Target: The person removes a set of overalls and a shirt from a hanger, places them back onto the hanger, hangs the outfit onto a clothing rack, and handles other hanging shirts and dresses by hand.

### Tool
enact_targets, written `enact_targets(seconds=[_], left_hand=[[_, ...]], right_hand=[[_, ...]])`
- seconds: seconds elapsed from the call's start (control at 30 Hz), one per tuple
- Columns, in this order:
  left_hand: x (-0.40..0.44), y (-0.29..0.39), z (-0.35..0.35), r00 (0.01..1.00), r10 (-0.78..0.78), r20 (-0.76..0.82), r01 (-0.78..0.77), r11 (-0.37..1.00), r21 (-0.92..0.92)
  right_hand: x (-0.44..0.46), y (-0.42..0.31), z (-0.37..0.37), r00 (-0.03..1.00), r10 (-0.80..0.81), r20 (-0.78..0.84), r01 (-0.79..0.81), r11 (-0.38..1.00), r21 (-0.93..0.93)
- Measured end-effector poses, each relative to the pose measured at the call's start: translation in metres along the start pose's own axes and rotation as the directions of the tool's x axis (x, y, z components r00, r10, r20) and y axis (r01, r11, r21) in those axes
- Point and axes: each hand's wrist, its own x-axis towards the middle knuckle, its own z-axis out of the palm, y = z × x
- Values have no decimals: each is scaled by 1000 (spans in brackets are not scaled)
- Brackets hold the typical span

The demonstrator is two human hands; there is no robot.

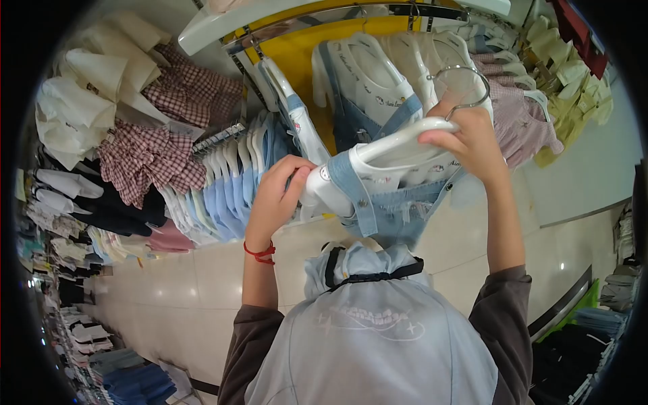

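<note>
A white hanger (405, 137) with a metal hook carries a white shirt (331, 192) and light-blue denim overalls (398, 212) in front of me. My right hand (469, 138) is closed around the hanger's neck, just below the hook. At the left shoulder of the shirt, my left hand (275, 199) pinches the white cloth; its fingertips are partly hidden. The overalls' straps lie over the shirt, with a metal button showing on the left one. Behind the hanger, a similar white shirt with denim (368, 88) hangs on the rail.
A curved metal rail (297, 27) runs along a yellow back panel. Pink dresses (520, 115) hang to the right, checked garments (152, 158) to the left. Below these, several blue and white garments (233, 182) hang closely on a lower bar. Pale tiles (169, 297) cover the floor.
</note>
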Motion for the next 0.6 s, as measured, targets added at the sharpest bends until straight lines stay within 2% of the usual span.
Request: enact_targets(seconds=[0.07,0.13,0.17,0.23,0.27,0.3,0.33,0.4,0.47,0.5,0.57,0.6], left_hand=[[2,-5,3,997,-32,-70,32,999,1],[2,-8,11,980,-14,-198,7,999,-40],[1,-13,15,956,49,-291,-37,998,46],[2,-23,20,868,197,-456,-100,969,227],[-2,-22,28,868,150,-474,-81,983,162],[-3,-20,41,877,165,-452,-123,985,122],[-5,-13,57,913,129,-386,-116,992,56],[-5,13,91,997,35,-64,-43,991,-126],[-5,22,123,991,106,81,-97,989,-114],[-7,28,130,990,71,121,-68,997,-30],[-10,39,136,981,-9,194,-19,990,142],[-11,35,139,990,15,142,-39,985,169]], right_hand=[[4,2,-4,999,-26,-43,25,999,-28],[8,6,-8,984,169,51,-174,976,128],[10,8,-10,960,259,110,-276,940,198],[9,19,-8,869,391,305,-482,808,339],[8,21,-6,810,432,397,-576,714,398],[7,23,-3,743,456,490,-663,606,441],[3,26,5,722,446,529,-688,535,489],[-6,32,27,681,410,607,-732,386,562],[-15,36,50,663,403,631,-737,201,645],[-17,35,59,655,398,642,-727,102,679],[-14,30,68,666,474,576,-665,29,746],[-12,30,72,668,515,537,-634,16,773]])
